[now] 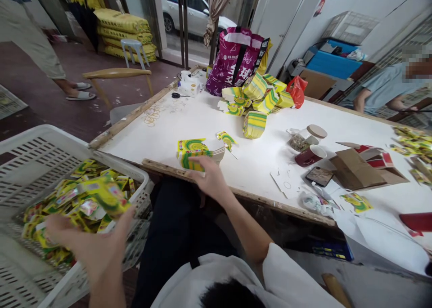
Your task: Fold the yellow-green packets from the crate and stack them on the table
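Note:
My left hand [89, 243] is over the white plastic basket [47, 135], its thumb and fingers spread wide and slightly blurred. Just beyond its fingertips is a blurred yellow-green carton [106, 193], above the other small cartons [67, 198] in the basket; I see no firm grip on it. My right hand [211, 177] is at the table's near edge, thumb and forefinger apart, against a stack of flat yellow-green cartons [194, 148]. Its other fingers are partly hidden. A single flattened carton [227, 140] lies just behind the stack.
Banded carton bundles [254, 94] are piled before a purple bag [232, 60]. Scissors [180, 95] lie far left on the table. To the right are a mug [308, 156], a jar [299, 141], a phone [319, 176] and an open cardboard box [361, 168]. Two other people are nearby.

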`<state>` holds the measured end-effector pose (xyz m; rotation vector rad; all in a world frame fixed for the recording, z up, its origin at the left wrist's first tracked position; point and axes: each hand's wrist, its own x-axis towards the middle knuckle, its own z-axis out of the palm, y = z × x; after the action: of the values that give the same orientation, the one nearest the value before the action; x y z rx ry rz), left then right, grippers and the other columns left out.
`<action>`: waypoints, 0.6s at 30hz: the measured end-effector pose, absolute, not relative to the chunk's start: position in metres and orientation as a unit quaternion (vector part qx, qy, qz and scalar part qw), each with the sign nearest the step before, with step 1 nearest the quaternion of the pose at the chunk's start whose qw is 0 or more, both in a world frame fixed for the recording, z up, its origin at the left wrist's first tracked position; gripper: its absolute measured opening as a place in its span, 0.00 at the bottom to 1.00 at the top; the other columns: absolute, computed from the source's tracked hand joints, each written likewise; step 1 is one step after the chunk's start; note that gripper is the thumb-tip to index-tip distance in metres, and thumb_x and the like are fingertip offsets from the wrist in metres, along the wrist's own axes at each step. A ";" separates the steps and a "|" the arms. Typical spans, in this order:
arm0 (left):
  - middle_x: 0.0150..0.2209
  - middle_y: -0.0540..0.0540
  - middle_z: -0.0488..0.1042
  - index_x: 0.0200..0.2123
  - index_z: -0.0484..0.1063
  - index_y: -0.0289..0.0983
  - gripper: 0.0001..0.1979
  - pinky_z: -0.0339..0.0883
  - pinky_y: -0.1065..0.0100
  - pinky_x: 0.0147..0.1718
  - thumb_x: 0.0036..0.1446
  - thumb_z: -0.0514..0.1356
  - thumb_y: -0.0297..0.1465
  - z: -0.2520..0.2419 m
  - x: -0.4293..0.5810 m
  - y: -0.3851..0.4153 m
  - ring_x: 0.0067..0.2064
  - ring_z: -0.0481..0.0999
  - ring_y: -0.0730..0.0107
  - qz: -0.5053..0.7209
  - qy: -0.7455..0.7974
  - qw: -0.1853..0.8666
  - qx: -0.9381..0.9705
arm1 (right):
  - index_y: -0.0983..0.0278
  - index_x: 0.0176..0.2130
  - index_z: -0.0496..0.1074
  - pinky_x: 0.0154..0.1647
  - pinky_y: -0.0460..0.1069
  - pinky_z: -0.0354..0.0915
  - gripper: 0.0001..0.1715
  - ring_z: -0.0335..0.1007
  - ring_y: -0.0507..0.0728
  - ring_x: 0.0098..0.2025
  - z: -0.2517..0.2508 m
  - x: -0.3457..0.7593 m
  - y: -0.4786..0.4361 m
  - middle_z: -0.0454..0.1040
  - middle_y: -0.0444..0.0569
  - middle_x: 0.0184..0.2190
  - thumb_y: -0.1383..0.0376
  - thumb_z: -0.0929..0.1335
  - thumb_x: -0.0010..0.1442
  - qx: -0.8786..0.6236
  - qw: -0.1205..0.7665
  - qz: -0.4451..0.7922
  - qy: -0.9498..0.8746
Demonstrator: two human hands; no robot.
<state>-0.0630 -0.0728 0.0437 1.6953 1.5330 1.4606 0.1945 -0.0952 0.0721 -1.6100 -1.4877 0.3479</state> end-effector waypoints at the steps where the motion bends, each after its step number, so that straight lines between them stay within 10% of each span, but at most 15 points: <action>1: 0.72 0.35 0.45 0.69 0.40 0.37 0.55 0.45 0.34 0.68 0.48 0.72 0.40 0.046 -0.067 -0.071 0.72 0.45 0.41 0.552 0.572 0.180 0.580 | 0.66 0.54 0.72 0.60 0.54 0.61 0.20 0.67 0.60 0.55 0.076 0.206 -0.084 0.74 0.57 0.50 0.61 0.69 0.65 -0.698 0.416 0.087 -0.576; 7: 0.67 0.34 0.56 0.68 0.48 0.38 0.53 0.58 0.38 0.64 0.46 0.72 0.44 0.023 -0.063 -0.075 0.67 0.59 0.41 0.549 0.553 0.293 0.555 | 0.69 0.45 0.75 0.55 0.59 0.58 0.15 0.64 0.67 0.54 0.072 0.242 -0.034 0.73 0.63 0.48 0.60 0.68 0.65 -0.840 0.213 0.028 -0.498; 18: 0.56 0.34 0.72 0.59 0.64 0.40 0.37 0.69 0.47 0.54 0.48 0.70 0.45 -0.005 -0.023 -0.088 0.59 0.72 0.48 0.444 0.428 0.588 0.523 | 0.64 0.43 0.65 0.45 0.55 0.62 0.10 0.67 0.60 0.41 0.075 0.229 -0.057 0.73 0.53 0.39 0.65 0.68 0.62 -0.786 0.320 0.026 -0.528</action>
<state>-0.0235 -0.0876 -0.0048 1.2191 0.9979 1.0348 0.2289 -0.0567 0.0750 -2.0657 -1.3873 0.0671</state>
